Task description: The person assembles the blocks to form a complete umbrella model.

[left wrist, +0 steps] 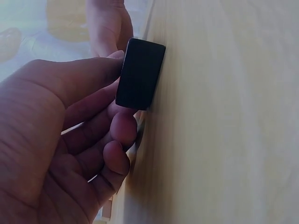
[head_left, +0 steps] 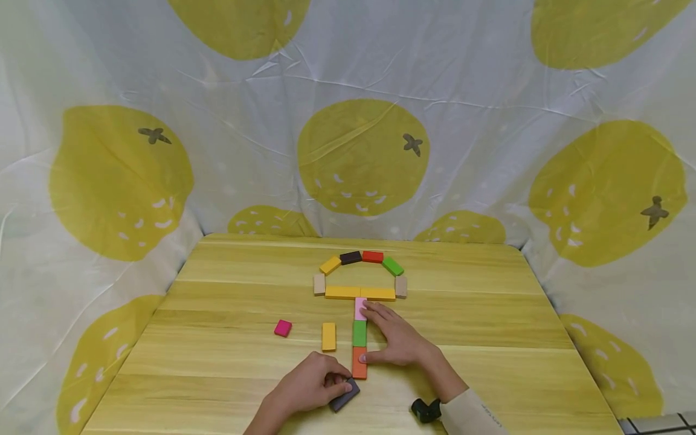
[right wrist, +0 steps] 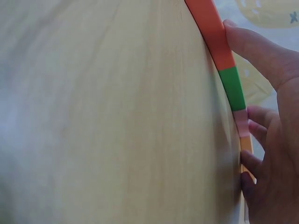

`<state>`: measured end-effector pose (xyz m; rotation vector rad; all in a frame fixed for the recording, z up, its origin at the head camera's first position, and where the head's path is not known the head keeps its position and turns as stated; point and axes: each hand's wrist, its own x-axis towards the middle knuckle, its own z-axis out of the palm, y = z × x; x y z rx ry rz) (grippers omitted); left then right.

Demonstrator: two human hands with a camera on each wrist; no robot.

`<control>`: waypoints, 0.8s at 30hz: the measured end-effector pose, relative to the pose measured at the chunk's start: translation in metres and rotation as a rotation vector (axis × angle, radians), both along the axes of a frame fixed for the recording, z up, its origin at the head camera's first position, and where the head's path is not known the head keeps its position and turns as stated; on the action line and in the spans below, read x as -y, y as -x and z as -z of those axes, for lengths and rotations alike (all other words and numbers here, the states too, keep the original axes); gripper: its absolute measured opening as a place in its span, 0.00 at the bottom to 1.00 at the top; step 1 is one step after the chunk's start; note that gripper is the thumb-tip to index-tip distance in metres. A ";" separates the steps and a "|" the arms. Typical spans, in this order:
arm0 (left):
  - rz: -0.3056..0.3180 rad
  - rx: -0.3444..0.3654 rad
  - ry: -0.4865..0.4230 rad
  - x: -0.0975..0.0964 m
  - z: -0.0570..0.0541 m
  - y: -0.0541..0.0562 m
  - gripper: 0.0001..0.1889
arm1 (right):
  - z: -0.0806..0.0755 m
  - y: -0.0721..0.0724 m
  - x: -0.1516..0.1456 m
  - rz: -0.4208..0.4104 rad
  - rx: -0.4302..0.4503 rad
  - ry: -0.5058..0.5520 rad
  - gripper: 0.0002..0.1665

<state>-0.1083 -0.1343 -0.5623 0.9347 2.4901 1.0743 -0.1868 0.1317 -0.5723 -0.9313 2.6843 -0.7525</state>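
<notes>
My left hand (head_left: 315,383) pinches a black block (head_left: 345,396) between thumb and fingers, tilted, near the lower end of a straight column of blocks. In the left wrist view the block's dark end (left wrist: 141,74) faces the camera. That column runs from an orange block (head_left: 359,365) through a green block (head_left: 359,333) to a pink block (head_left: 360,309). Along its right side lies my right hand (head_left: 399,338), spread, thumb on the orange block and fingertips at the pink one. The right wrist view shows the thumb (right wrist: 252,44) extended on the orange block.
Beyond the column, two yellow blocks (head_left: 342,292) form a bar under an arch of several coloured blocks, including a red one (head_left: 373,257). A loose yellow block (head_left: 328,336) and a magenta block (head_left: 283,328) lie to the left. A small black object (head_left: 425,411) is by the right sleeve.
</notes>
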 end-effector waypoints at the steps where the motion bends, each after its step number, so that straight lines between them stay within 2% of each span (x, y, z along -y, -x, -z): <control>1: -0.002 0.004 -0.001 0.000 0.000 0.000 0.11 | 0.000 0.000 0.000 0.001 0.001 0.001 0.64; 17: -0.027 0.014 -0.026 -0.001 0.001 0.001 0.10 | -0.002 0.003 -0.001 -0.003 0.000 0.002 0.64; 24: -0.027 0.021 -0.041 0.000 0.003 -0.001 0.10 | 0.000 0.000 0.000 0.002 0.010 0.017 0.64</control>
